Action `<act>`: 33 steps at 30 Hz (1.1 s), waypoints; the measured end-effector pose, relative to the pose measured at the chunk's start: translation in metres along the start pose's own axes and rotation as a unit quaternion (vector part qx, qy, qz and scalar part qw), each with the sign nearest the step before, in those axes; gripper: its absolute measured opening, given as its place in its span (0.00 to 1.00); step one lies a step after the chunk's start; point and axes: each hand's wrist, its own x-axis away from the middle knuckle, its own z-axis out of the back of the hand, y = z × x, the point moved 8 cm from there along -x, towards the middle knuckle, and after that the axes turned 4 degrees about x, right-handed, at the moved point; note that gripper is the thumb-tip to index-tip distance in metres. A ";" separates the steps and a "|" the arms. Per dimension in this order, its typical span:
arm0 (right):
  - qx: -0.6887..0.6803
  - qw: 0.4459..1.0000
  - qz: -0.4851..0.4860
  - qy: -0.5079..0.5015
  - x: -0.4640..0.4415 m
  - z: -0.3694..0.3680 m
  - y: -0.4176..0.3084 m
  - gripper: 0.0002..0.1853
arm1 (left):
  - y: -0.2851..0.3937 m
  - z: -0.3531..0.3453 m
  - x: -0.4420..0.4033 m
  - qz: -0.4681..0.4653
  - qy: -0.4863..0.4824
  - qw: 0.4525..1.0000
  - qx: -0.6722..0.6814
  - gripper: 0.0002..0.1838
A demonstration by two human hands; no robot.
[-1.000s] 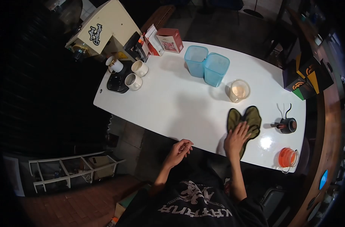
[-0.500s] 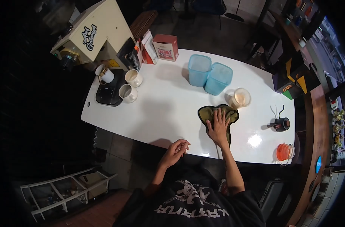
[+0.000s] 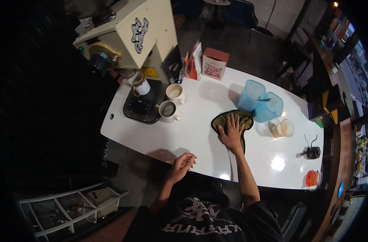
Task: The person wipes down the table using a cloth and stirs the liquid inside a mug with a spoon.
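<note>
A green cloth with a dark border [image 3: 245,117] lies bunched on the white table [image 3: 200,149]. Flat on top of it, with fingers spread, rests my right hand [image 3: 232,135]. My left hand [image 3: 181,166] hovers at the table's front edge, its fingers curled together; whether anything small is inside is hidden. Behind and right of the cloth stand two blue translucent containers [image 3: 251,94], and a dark utensil shows in the right one [image 3: 269,108]. A clear cup with pale contents [image 3: 282,128] stands right of the cloth.
Two mugs [image 3: 175,93] [image 3: 168,111] stand beside a black scale [image 3: 141,105] bearing a white cup [image 3: 141,86], below a cream machine [image 3: 141,32]. Packets [image 3: 194,62] and a red box [image 3: 214,64] are at the back. A dark kettle [image 3: 313,152] and a red-filled glass server [image 3: 313,179] stand right.
My right hand and the cloth have moved left across the table, away from the kettle side. The view has shifted too. My left hand stays near the front edge.
</note>
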 end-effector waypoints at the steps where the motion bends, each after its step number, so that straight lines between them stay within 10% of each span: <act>1: -0.001 1.000 0.006 -0.003 -0.008 -0.003 -0.009 0.43 | -0.003 0.009 0.003 -0.001 0.007 1.000 0.000 0.12; 20: 0.091 0.984 0.133 -0.073 -0.151 -0.062 -0.112 0.37 | 0.006 0.081 0.028 -0.029 0.069 0.997 0.020 0.12; 33: 0.073 0.958 0.277 0.013 -0.032 -0.053 -0.120 0.31 | 0.006 0.062 -0.003 0.009 0.023 0.999 0.031 0.11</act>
